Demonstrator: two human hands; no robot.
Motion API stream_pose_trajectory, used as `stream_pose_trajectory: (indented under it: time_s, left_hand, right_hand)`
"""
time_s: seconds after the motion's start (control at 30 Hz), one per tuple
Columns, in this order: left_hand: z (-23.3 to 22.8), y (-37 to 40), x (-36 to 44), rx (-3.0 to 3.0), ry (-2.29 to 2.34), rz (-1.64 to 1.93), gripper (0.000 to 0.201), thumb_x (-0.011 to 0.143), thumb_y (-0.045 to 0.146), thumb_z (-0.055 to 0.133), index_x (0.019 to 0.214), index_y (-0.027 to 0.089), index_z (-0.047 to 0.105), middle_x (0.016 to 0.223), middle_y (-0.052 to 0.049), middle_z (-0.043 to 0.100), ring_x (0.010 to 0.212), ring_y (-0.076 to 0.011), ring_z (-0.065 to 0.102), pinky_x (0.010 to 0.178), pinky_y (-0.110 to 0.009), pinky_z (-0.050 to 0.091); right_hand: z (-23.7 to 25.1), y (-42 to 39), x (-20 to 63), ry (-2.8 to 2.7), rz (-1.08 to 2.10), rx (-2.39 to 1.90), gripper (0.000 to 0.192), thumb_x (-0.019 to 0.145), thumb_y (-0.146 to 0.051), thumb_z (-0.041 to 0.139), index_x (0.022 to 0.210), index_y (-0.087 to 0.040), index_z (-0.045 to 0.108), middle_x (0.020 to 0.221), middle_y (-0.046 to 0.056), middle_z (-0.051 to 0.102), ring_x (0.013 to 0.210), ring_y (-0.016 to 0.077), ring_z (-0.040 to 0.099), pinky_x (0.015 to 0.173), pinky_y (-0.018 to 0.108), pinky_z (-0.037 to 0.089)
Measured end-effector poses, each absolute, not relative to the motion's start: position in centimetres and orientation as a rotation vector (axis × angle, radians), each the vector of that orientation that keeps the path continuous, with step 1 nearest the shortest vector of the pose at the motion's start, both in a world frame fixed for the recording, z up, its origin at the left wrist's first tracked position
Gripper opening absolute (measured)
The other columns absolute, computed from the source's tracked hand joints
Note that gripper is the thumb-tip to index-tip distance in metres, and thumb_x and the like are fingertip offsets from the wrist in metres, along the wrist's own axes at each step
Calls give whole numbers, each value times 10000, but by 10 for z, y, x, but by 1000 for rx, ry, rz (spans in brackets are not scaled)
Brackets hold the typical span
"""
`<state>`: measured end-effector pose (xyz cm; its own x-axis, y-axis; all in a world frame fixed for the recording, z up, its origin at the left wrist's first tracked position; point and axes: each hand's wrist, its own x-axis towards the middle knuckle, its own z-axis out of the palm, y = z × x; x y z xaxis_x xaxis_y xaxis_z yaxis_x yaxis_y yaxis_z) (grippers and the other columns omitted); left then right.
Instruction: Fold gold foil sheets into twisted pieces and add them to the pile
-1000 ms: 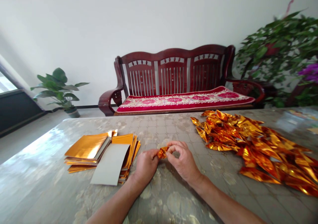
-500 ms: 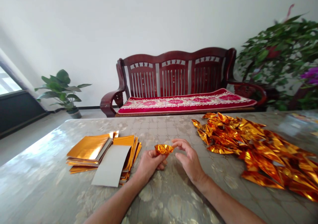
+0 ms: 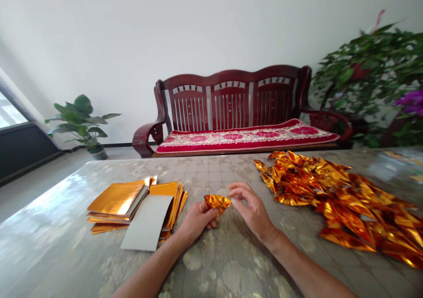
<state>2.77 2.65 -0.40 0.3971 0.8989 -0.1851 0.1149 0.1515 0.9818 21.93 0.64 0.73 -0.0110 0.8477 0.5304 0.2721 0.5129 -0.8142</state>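
Note:
A folded gold foil paper (image 3: 218, 202), shaped like a small boat, is held just above the table near its middle. My left hand (image 3: 199, 219) grips its left side and underside, with the thumb across the front. At the right tip, my right hand (image 3: 253, 212) has thumb and forefinger pinched on the foil's end. Left of my hands lie a stack of gold foil sheets (image 3: 114, 197) and a second stack (image 3: 176, 201). A sheet with its pale grey back up (image 3: 147, 223) lies on the second stack.
Many folded gold foil pieces (image 3: 343, 201) are heaped on the right of the table (image 3: 205, 267). A clear plastic bag (image 3: 393, 168) lies at the far right. Beyond the table stand a wooden bench (image 3: 231, 104) and potted plants (image 3: 82, 119).
My right thumb and forefinger have closed onto the foil's right tip. The foil has tilted and shows more of its front. My left hand keeps its grip.

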Motion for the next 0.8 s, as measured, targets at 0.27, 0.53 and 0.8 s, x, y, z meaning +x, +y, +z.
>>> stream_pose_trajectory:
  time_s: [0.27,0.53,0.8]
  left_hand:
    - [13,29,14,1523,893,419,252,790,396,632,765,145,634,587,36,561,509,-78,470,522,-198,370]
    - [17,25,11,1557,832,340,251,803,379,585,681,160,587,577,35,534,531,-89,459,549,-206,375]
    - [18,25,7,1605,701,337,310,781,435,667,716,143,582,606,57,429,554,-69,332,520,-207,262]
  right_hand:
    - [25,13,230,-1885,646,-980,200,788,-128,673,875,-278,774,1101,47,652,1057,207,603,978,392,450]
    - [33,8,231,-2178,478,-904,342,767,-76,683,968,-338,773,1179,19,661,1104,212,587,975,417,467]
    - [31,7,227,-2244,348,-841,203,831,-153,692,909,-320,776,1146,5,688,1075,204,592,927,376,476]
